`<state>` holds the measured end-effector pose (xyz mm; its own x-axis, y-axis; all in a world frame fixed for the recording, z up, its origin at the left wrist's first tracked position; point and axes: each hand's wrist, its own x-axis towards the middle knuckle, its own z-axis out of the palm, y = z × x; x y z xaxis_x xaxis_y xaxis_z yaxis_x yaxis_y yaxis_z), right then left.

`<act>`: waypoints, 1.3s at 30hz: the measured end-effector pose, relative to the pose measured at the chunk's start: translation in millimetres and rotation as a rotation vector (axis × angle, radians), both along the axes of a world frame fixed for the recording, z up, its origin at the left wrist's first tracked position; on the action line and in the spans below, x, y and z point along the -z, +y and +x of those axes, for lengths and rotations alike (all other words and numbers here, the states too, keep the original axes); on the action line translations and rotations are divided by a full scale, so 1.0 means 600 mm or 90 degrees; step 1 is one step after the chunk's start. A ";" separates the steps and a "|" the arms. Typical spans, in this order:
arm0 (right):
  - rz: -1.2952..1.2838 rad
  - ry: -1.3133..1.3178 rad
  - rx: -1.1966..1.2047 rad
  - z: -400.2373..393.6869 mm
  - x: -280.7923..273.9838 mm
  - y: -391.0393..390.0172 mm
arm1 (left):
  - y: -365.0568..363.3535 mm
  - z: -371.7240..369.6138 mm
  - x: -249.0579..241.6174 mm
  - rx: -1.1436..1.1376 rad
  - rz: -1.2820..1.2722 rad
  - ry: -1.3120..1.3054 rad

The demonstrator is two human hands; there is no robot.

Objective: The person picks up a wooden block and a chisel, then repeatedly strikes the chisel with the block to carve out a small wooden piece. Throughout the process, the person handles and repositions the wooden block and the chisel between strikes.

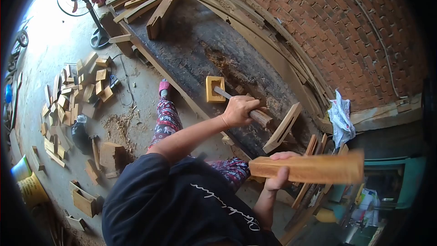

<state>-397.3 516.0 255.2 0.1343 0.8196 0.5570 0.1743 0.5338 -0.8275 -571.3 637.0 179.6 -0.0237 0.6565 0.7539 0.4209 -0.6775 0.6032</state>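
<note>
My left hand (241, 110) is wrapped round a chisel (261, 118) with a wooden handle. The chisel's metal blade slants down into a recess cut in a small yellowish wood block (210, 92) on the dark workbench (182, 54). To the right, my right hand (278, 175) grips a thick, squared length of wood (305, 168), held raised over the near side of the bench; its far end is blurred. A pale slotted wood piece (283, 127) stands tilted on the bench between the two hands.
Boards (259, 32) lie along the brick wall (314, 9). More planks are stacked at the bench's far end. Cut blocks (73, 89) cover the floor at left, near a fan (86, 7). A plastic bag (340, 118) hangs at right, above a teal frame (412, 182).
</note>
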 end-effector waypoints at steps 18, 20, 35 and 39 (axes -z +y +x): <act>-0.153 -0.035 -0.088 0.038 0.078 -0.055 | -0.062 -0.017 -0.004 0.299 -0.127 0.041; -0.142 -0.043 -0.072 0.034 0.068 -0.053 | -0.063 -0.012 -0.020 0.303 -0.121 0.041; -0.236 -0.183 -0.033 0.053 0.095 -0.050 | -0.043 0.013 -0.012 0.128 -0.100 -0.054; -0.293 0.089 -0.012 0.057 0.037 -0.049 | -0.054 0.021 0.004 0.151 -0.110 -0.032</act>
<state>-363.2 486.6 232.7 0.1645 0.9798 0.1137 0.0377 0.1090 -0.9933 -558.6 604.5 176.9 0.1107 0.7671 0.6319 0.2300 -0.6383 0.7346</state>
